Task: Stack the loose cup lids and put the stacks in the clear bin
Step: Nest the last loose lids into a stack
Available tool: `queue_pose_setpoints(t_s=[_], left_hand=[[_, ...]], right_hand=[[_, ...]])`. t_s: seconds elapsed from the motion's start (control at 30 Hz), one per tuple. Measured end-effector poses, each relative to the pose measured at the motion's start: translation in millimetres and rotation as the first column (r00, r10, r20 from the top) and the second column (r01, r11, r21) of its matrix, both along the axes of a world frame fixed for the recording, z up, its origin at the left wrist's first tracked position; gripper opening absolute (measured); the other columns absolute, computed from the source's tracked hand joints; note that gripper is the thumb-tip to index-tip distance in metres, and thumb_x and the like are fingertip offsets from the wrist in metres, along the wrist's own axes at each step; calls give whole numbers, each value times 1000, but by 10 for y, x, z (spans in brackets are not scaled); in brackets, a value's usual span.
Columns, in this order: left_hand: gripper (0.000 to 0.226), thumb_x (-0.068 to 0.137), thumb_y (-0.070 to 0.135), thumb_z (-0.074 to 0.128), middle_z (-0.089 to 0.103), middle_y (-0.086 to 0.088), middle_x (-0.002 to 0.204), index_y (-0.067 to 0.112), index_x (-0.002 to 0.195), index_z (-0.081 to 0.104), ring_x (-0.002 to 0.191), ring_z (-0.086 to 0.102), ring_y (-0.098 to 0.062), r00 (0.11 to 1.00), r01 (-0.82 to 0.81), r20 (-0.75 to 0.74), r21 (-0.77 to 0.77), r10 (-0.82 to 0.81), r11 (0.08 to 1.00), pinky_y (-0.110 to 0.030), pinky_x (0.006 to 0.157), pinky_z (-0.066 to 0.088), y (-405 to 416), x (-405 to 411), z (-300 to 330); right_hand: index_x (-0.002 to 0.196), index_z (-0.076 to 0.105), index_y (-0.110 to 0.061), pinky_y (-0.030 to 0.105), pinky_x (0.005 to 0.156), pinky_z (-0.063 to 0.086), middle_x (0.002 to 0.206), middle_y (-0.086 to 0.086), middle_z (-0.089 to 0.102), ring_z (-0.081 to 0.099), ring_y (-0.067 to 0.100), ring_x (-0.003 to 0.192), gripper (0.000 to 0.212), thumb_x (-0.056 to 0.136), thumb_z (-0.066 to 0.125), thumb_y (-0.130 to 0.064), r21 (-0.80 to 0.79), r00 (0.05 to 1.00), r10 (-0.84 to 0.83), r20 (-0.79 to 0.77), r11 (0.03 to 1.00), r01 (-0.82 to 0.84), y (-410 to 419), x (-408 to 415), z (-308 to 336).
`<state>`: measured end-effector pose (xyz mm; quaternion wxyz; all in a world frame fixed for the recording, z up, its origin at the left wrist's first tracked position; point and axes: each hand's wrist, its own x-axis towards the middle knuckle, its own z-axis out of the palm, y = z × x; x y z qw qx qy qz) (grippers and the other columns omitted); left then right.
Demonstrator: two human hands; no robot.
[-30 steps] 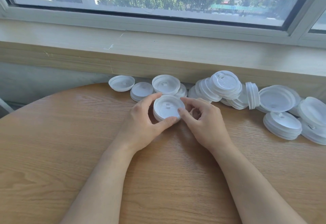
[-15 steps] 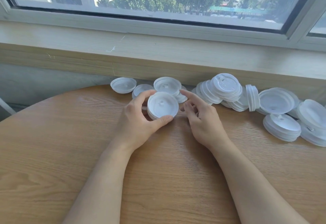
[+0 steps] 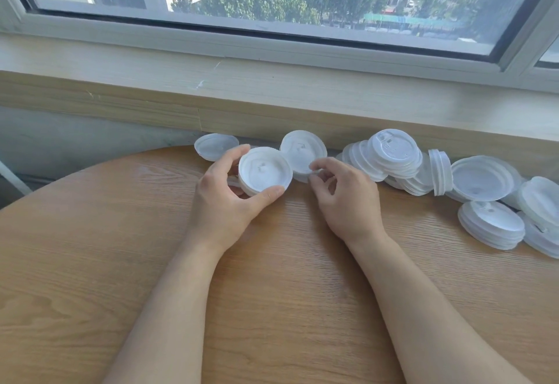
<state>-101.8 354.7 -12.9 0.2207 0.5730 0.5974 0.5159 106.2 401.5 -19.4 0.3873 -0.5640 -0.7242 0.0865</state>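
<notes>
**Left hand holds a short lid stack at the table's far edge**

The round wooden table (image 3: pixel 90 262) fills the lower view, its near edge cut off. Right of the grip, a heap of white lids (image 3: pixel 393 159) runs out of frame; one carries raised lettering too small to read. The left hand (image 3: pixel 223 202) grips a small stack of lids (image 3: pixel 264 171) between thumb and curled fingers, the stack tilted toward the camera. Just right of it, the right hand (image 3: pixel 344 199) has curled fingers at the rim of another lid (image 3: pixel 302 150); whether they pinch it cannot be told. Beyond the grip to the left lies a single lid (image 3: pixel 216 146), partly hidden by the fingers.
</notes>
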Motion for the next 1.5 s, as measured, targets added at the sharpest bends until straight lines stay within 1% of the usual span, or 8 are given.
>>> queue_pose_setpoints(t_s=[0.3,0.5,0.73,0.87,1.0,1.1,1.23,1.5], left_hand=[[82,68,52,94,62,26,132,42,140,58,119,59,3,997,69,-35,-32,-70,997,-21,93,52,-22,23,0],[83,66,51,94,62,27,131,40,140,59,114,61,6,997,66,-35,-29,-67,997,-9,86,48,-10,27,2],[82,65,53,94,59,30,134,43,139,58,123,55,7,994,91,-61,-49,-94,995,-16,94,49,-5,28,-4],[85,65,54,95,59,28,135,43,140,58,118,52,16,992,96,-72,-63,-100,993,-4,86,43,-4,28,-16],[86,65,56,94,59,27,136,43,141,57,119,50,18,991,96,-83,-71,-102,993,-7,88,42,-5,33,-15],[86,64,56,94,60,26,136,44,141,57,120,53,14,991,92,-85,-74,-99,993,-10,91,44,-8,34,-14],[86,64,54,95,60,26,136,43,141,58,115,54,16,993,80,-79,-79,-86,994,-10,90,45,-8,35,-18],[88,65,53,95,59,25,136,41,143,57,109,53,20,993,77,-87,-88,-85,993,1,81,41,-10,44,-7]], right_hand=[[95,76,-29,34,76,53,80,-15,73,65,9,64,10,99,70,-35,26,952,-72,-296,996,84,-61,48,77],[91,77,-27,38,73,55,73,-17,71,66,10,63,6,94,72,-28,46,960,-43,-277,997,58,-79,21,73],[86,77,-25,36,66,50,76,-13,58,56,11,63,6,89,81,-23,129,973,-13,-230,991,44,-71,19,61],[85,77,-24,33,65,47,75,-14,56,54,11,64,7,88,83,-21,152,972,11,-237,988,26,-78,18,69],[87,77,-23,31,66,46,76,-15,55,54,8,68,7,89,82,-20,125,972,48,-228,992,-20,-74,1,66],[92,77,-26,33,70,49,79,-14,58,56,8,69,2,93,77,-28,87,974,46,-224,996,-27,-56,4,63],[108,79,-28,38,75,53,80,-11,59,59,9,71,14,95,74,-31,70,988,0,-158,997,11,-56,6,49],[86,76,-27,38,68,52,72,-12,61,57,10,66,8,94,73,-27,46,994,-38,-102,998,43,-58,0,45]])
